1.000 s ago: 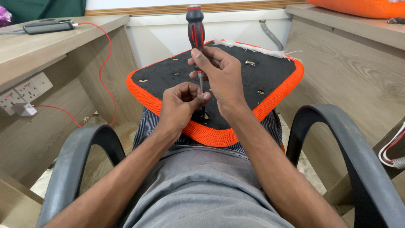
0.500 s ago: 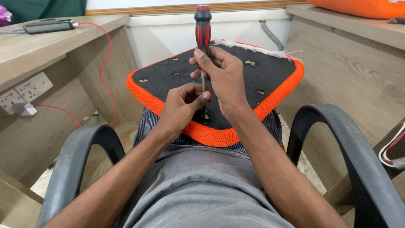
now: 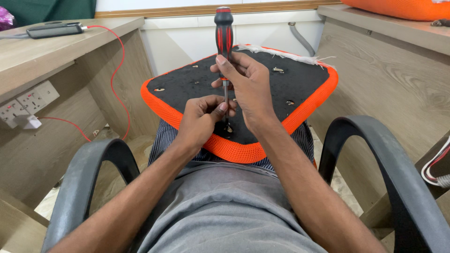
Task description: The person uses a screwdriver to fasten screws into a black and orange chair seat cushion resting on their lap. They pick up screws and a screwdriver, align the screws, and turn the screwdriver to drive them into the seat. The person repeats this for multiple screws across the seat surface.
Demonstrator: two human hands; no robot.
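Gripping the lower end of a red-and-black screwdriver (image 3: 224,35), the right hand (image 3: 246,86) has its fingers curled around the handle where it meets the metal shaft, and the tool stands nearly upright with its tip down on a fastener near the front edge of an overturned chair seat (image 3: 197,82). The left hand (image 3: 201,119) sits just beside the shaft, its thumb and fingertips pinched together around the lower part of the shaft close to the tip, touching the seat's black underside. That seat, black fabric bordered with orange mesh, lies across the person's lap, tilted slightly toward the camera, with several small metal fittings scattered over its surface and frayed white threads along its far edge. Two curved black chair armrests (image 3: 89,173) flank the person's arms. To the left, a wooden counter (image 3: 42,56) carries a dark flat device, from which a red cable (image 3: 115,70) runs down toward a white wall socket (image 3: 28,100) set in the panel below.
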